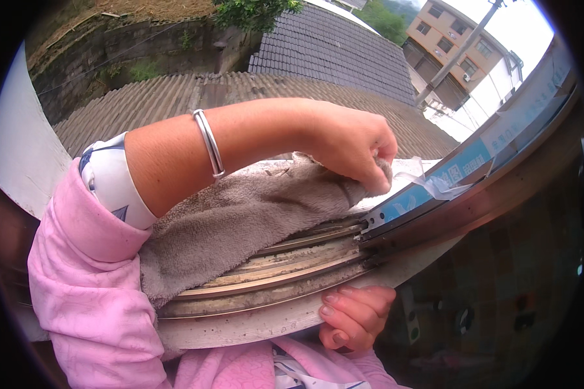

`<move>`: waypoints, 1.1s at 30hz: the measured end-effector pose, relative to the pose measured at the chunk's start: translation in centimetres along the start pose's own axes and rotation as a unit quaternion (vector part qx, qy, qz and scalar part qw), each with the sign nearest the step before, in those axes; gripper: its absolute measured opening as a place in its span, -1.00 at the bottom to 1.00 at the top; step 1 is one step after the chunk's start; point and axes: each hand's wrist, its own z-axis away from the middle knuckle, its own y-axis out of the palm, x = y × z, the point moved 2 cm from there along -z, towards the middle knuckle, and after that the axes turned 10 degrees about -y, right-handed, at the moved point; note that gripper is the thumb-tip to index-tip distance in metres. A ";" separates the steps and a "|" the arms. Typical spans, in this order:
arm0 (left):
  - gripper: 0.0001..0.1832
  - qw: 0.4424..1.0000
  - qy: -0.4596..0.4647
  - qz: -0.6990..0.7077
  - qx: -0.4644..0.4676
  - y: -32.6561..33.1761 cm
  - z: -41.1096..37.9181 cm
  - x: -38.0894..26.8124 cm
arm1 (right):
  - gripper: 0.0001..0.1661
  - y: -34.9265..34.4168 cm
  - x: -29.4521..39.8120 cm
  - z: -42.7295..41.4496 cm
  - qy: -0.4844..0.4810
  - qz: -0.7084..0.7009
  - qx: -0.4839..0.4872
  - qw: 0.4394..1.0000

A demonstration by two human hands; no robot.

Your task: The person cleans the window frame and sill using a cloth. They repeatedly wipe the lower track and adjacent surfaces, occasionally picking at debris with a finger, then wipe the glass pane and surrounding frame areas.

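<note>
My left hand (pixel 360 146) reaches across from the left, its fingers closed on a bunched corner of a grey-brown terry cloth (pixel 243 214). A silver bangle (pixel 208 141) circles that wrist. The rest of the cloth drapes under my forearm, over part of a dirty window track (pixel 272 272) with raised metal rails. Against the inner edge of the pale sill (pixel 238 328), my right hand (pixel 360 313) is curled, with nothing visible in it. Its palm is hidden.
A window sash frame with peeling blue protective film (pixel 409 199) stands at right, beside a dark reflective pane (pixel 496 291). A loose strip of film (pixel 443 188) sticks out near my left hand. Outside lie a corrugated roof (pixel 141 102), a tiled roof (pixel 331 53) and a utility pole (pixel 457 53).
</note>
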 end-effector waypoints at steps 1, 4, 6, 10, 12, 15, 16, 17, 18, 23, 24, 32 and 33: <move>-0.55 0.995 -0.029 0.022 0.098 0.3 -0.1 0.1 | -0.66 -0.2 -0.3 0.2 -0.003 0.001 0.004 1.000; -0.45 0.951 -0.060 0.065 0.296 0.5 0.0 1.1 | -0.66 -0.1 -0.2 0.3 0.012 0.001 -0.002 1.000; -0.45 0.957 -0.097 0.080 0.260 0.2 0.6 0.8 | -0.67 -0.2 -0.3 0.4 0.020 0.006 0.000 1.000; -0.50 0.971 -0.073 -0.110 0.198 1.7 0.0 -0.1 | -0.69 -0.4 -0.5 0.3 0.029 0.002 0.008 1.000; -0.52 0.977 -0.061 -0.149 0.140 2.5 0.0 -0.2 | -0.70 -0.3 -0.4 0.0 0.040 -0.001 0.014 0.999; -0.52 0.982 -0.066 -0.125 0.127 3.1 -0.2 1.1 | -0.71 0.0 -0.1 0.0 0.042 -0.003 0.017 0.999; -0.51 0.982 -0.073 -0.117 0.128 3.0 0.1 1.2 | -0.71 0.1 0.2 0.0 0.044 -0.006 0.019 0.999; -0.49 0.977 -0.091 -0.137 0.139 2.9 0.2 0.8 | -0.72 0.0 0.2 -0.1 0.045 -0.009 0.025 0.999; -0.50 0.975 -0.095 -0.147 0.135 2.9 0.4 0.7 | -0.72 0.1 0.2 0.1 0.040 -0.010 0.021 0.999; -0.55 0.967 -0.088 -0.207 0.121 3.2 0.8 0.7 | -0.74 1.0 -0.1 -0.2 0.026 -0.009 -0.006 1.000; -0.56 0.968 -0.088 -0.199 0.123 2.9 1.2 0.8 | -0.75 1.1 -0.2 -0.2 0.023 -0.011 -0.010 1.000; -0.65 0.976 -0.096 -0.195 0.012 2.4 4.6 0.9 | -0.72 2.4 -0.3 -1.0 0.011 -0.009 -0.068 0.998; -0.62 0.972 -0.114 -0.202 0.015 2.4 4.7 0.9 | -0.73 2.4 -0.2 -1.0 0.010 -0.011 -0.072 0.997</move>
